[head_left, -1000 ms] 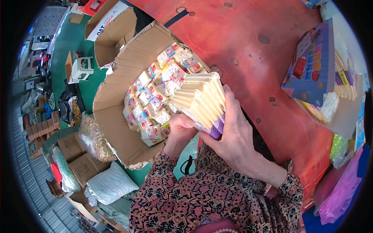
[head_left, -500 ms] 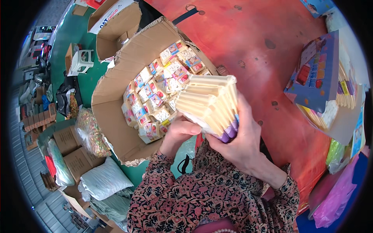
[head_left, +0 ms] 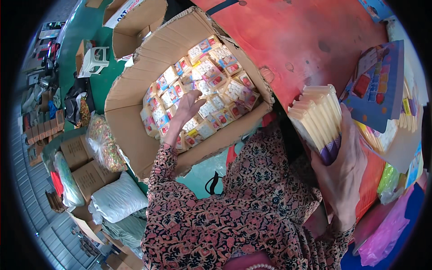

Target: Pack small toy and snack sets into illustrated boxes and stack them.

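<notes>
My right hand (head_left: 344, 164) grips a stack of thin flat packets (head_left: 317, 119), with pale cream edges and purple at the lower ends. The stack is held upright over the red surface, beside a blue printed display box (head_left: 375, 85) with similar packets (head_left: 407, 105) in it. My left hand (head_left: 188, 108) is over the large brown carton (head_left: 130, 103), its fingers apart and close to the packets inside. Many small packets (head_left: 213, 76) with white, blue and red-fruit printing fill that carton. Whether my left fingers touch one of them I cannot tell.
A red surface (head_left: 288, 31) spreads beyond the big carton. Another brown carton (head_left: 137, 33) stands behind it. To the left are a clear bag of colourful pieces (head_left: 105, 144), a white sack (head_left: 119, 198) and a white plastic stool (head_left: 95, 62). Pink plastic (head_left: 384, 231) lies at lower right.
My left hand has left the stack and moved left over the carton. My right hand has carried the stack to the right, close to the display box.
</notes>
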`<action>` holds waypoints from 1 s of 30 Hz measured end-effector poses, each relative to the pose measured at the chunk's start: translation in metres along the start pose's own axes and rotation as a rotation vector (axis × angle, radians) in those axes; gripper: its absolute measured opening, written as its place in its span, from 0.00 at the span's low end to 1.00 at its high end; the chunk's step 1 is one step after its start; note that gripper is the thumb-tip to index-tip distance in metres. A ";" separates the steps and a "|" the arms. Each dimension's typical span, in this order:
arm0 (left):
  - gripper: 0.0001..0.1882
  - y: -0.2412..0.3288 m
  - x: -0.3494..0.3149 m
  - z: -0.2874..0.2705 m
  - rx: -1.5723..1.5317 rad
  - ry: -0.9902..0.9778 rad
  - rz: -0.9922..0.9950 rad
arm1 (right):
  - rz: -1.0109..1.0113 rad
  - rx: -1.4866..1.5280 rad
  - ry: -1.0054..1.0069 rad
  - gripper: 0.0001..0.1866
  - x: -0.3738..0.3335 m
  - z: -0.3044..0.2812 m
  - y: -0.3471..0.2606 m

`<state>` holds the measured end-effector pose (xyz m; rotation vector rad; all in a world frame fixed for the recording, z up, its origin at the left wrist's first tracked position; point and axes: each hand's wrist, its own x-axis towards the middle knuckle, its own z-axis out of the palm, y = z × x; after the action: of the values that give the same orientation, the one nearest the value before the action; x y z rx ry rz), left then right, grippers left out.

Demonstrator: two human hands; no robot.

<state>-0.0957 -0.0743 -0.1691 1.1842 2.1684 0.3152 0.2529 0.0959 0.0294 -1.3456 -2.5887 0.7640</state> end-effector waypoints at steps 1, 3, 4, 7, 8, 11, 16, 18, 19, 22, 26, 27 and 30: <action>0.15 -0.001 0.004 0.006 -0.010 0.015 -0.003 | 0.006 -0.003 -0.001 0.43 0.002 0.000 0.001; 0.15 0.001 0.015 0.019 -0.016 0.073 0.160 | -0.110 -0.035 0.034 0.47 0.006 0.002 0.004; 0.18 0.006 0.024 0.025 0.044 0.071 0.197 | -0.109 -0.037 0.033 0.47 0.008 0.001 0.003; 0.32 0.018 0.060 0.048 0.216 0.045 0.557 | -0.128 -0.020 -0.034 0.45 0.012 0.000 -0.001; 0.32 0.033 0.071 0.054 0.210 0.042 0.567 | -0.111 -0.031 -0.036 0.45 0.011 0.000 -0.001; 0.34 0.022 0.089 0.079 0.635 -0.101 0.599 | -0.125 -0.008 -0.040 0.44 0.011 0.001 -0.005; 0.28 0.028 0.099 0.086 0.700 -0.037 0.714 | -0.123 -0.006 -0.017 0.44 0.011 -0.002 -0.001; 0.28 0.025 0.097 0.080 0.674 -0.025 0.715 | -0.141 0.017 -0.019 0.44 0.012 -0.002 0.001; 0.27 0.022 0.093 0.076 0.556 -0.084 0.656 | -0.145 0.023 -0.015 0.44 0.011 -0.002 0.000; 0.22 -0.006 0.075 0.061 0.313 -0.048 0.640 | -0.121 0.051 -0.099 0.43 0.008 -0.002 -0.005; 0.11 0.063 0.033 -0.011 0.157 0.030 0.418 | -0.318 0.084 -0.020 0.43 0.005 -0.004 0.013; 0.09 0.063 0.022 -0.035 0.140 -0.025 0.270 | -0.358 0.087 -0.039 0.44 0.003 -0.007 0.012; 0.08 0.099 -0.019 -0.083 -0.211 0.027 0.204 | -0.458 0.075 -0.053 0.42 -0.006 -0.014 0.014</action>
<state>-0.0747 -0.0265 -0.0493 1.2857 1.9833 0.6348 0.2713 0.1028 0.0356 -0.6744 -2.7189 0.8078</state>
